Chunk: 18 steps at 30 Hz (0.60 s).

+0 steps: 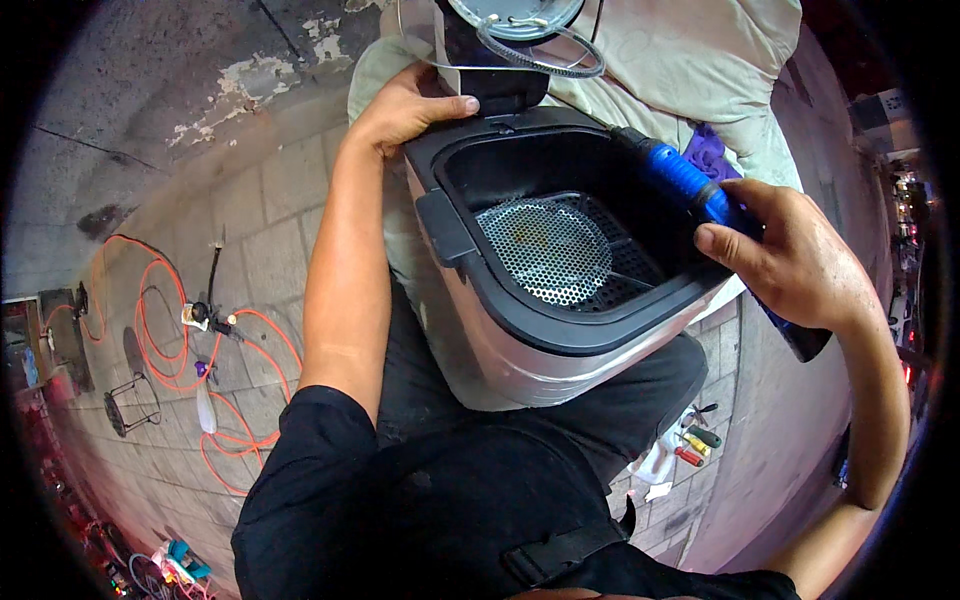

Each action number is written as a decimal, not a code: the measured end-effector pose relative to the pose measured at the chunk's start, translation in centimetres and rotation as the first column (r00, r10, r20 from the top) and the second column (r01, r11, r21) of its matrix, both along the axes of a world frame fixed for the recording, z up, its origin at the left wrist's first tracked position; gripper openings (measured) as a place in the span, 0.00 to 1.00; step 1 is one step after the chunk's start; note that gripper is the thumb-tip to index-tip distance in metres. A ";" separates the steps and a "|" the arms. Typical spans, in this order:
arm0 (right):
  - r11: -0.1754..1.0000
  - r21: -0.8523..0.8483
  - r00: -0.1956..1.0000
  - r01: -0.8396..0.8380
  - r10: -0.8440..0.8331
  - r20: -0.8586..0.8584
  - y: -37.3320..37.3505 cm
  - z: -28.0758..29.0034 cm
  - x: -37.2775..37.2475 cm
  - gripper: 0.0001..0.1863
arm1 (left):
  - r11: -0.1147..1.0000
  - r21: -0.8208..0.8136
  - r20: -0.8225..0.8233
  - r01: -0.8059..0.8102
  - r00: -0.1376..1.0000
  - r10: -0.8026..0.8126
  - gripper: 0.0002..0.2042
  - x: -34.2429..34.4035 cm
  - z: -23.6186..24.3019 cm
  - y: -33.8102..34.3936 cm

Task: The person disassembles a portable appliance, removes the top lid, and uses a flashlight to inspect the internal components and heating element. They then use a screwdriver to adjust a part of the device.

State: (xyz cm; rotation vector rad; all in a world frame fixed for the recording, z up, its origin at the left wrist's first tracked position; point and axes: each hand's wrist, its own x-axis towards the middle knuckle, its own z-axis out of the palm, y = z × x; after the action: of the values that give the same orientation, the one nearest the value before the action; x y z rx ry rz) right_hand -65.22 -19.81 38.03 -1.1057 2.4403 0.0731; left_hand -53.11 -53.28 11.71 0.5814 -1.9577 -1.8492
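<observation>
A silver kitchen appliance with a black rim (560, 338) rests across my lap and the cloth-covered surface ahead, its lid (495, 85) raised at the far side. Down in its black well sits a round perforated metal disc (545, 250) with brownish marks, over a black grid. My left hand (415, 108) grips the far left corner by the lid's hinge, thumb on the black plastic. In my right hand (795, 255) is a blue-and-black tool (680, 175) that looks like a power screwdriver. Its black nose lies over the far right rim; whether it touches is unclear.
Pale cloth (690, 60) covers the surface ahead, with a purple cloth (708, 150) on it. A braided cable (560, 68) loops by the raised lid. On the paving, an orange hose (150, 330) coils left, beside a wire stand (132, 403); several screwdrivers (690, 455) lie right.
</observation>
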 end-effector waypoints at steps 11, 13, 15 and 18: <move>0.998 0.058 0.996 0.036 -0.041 0.077 -1.2 0.0 -0.4 0.29 | 1.000 -0.026 0.029 0.010 1.000 -0.009 0.46 0.3 0.5 0.2; 0.996 0.092 0.994 0.015 -0.025 0.106 -1.3 0.2 -0.4 0.29 | 0.999 -0.054 0.037 0.009 0.999 -0.007 0.45 0.3 0.5 0.3; 0.995 0.096 0.996 0.002 -0.010 0.085 -1.2 0.1 -0.5 0.28 | 0.998 -0.068 0.054 0.002 0.999 0.001 0.45 0.1 0.1 0.0; 0.996 0.088 0.998 -0.005 0.000 0.058 -1.1 0.0 -0.5 0.27 | 0.998 -0.060 0.053 0.006 0.999 -0.003 0.46 0.0 -0.4 -0.3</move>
State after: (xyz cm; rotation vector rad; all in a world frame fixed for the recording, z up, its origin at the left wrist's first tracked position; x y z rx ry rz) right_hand -65.70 -20.86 38.05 -1.0578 2.3611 0.1466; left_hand -53.08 -53.60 11.28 0.6137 -2.0430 -1.7879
